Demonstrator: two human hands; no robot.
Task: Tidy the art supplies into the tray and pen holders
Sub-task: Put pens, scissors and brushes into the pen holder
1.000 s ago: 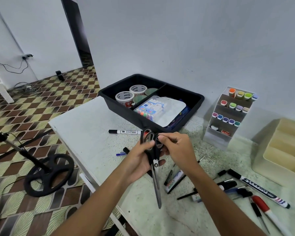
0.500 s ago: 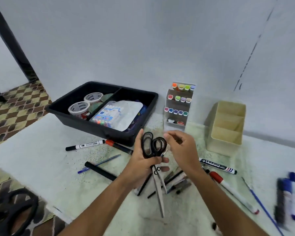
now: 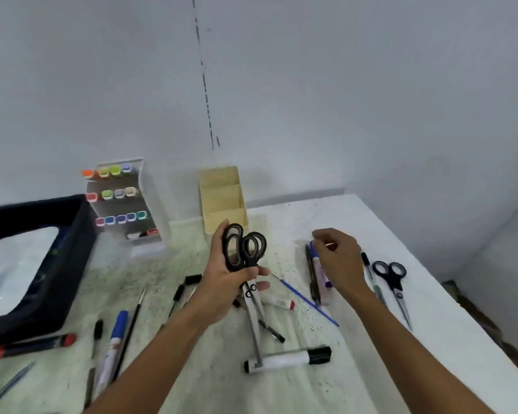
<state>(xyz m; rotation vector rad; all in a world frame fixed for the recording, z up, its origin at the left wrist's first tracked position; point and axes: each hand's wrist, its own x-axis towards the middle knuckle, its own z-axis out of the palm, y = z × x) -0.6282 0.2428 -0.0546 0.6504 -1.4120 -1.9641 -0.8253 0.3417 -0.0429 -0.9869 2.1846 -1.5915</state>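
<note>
My left hand (image 3: 222,285) grips black-handled scissors (image 3: 244,249) by the handles, blades pointing down over the table; two pivots show, so it may be two pairs. My right hand (image 3: 340,259) hovers with loosely curled fingers over a blue marker (image 3: 319,264) and a dark pen; it holds nothing I can make out. Another pair of black scissors (image 3: 392,277) lies on the table just right of that hand. The beige pen holder (image 3: 222,198) stands empty against the wall behind my left hand. The black tray (image 3: 69,249) is at the left edge.
A clear rack of coloured markers (image 3: 123,201) stands between tray and beige holder. Loose on the table: a black-capped white marker (image 3: 287,360), a blue pen (image 3: 308,303), a blue-capped marker (image 3: 117,333), a red marker (image 3: 27,348). The table's edge (image 3: 449,309) runs along the right.
The view has swung right. My right hand has let go of the scissors and moved right, over the markers. My left hand keeps the scissors.
</note>
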